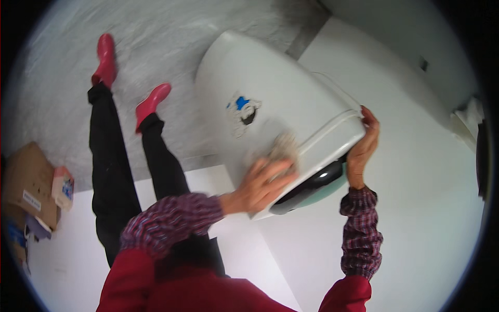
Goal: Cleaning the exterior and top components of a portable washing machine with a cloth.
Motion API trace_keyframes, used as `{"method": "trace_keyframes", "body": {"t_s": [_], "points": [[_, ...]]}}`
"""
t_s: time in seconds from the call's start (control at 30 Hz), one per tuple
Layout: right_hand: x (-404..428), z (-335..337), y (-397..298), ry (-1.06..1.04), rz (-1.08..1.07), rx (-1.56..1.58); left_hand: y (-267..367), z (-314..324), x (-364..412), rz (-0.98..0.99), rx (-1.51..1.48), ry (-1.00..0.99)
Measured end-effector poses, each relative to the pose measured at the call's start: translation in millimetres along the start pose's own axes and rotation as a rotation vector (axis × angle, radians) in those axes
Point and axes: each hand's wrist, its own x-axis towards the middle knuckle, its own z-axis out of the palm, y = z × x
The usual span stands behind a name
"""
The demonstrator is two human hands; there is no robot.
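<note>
A white household appliance (269, 78) with a smooth, curved-looking panel lies across the middle of the view. My left hand (265, 185) presses a beige, crumpled cloth (285, 146) against that panel near its trim edge; hand and cloth are blurred. Torn sticker residue (243, 111) with blue and dark patches clings to the panel beyond the cloth. My right hand (362, 144) grips the far corner of the appliance's white trim edge (331, 134), its fingertips curled over it. Below that edge shows a glossy black, rounded part (323, 177) with a pale green part (327, 191) beside it.
Grey, streaked flooring (163, 39) spreads at the upper left, under my pink boots (107, 58). A cardboard box (33, 179) and a small pink-and-white package (63, 187) stand at the left. A pale wall (421, 175) fills the right side, with a whitish object (469, 117) near the rim.
</note>
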Motion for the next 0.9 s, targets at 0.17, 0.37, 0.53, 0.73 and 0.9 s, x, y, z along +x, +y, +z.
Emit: {"method": "trace_keyframes", "body": {"t_s": [0.17,0.37,0.53,0.73,0.9], "points": [[0,6,-17,-0.031,-0.04,-0.037,-12,-10,-21,0.295,0.093,-0.113],[2,2,-6,-0.025,-0.201,-0.003,10,12,185,0.046,0.045,-0.098],[-5,9,-4,0.049,-0.142,-0.053,10,15,172,0.012,-0.022,-0.009],[-7,0,-22,-0.021,-0.016,-0.079,42,-21,16,-0.202,0.082,-0.06],[-11,6,-17,-0.032,-0.048,-0.102,15,0,117,-0.054,0.102,0.006]]}}
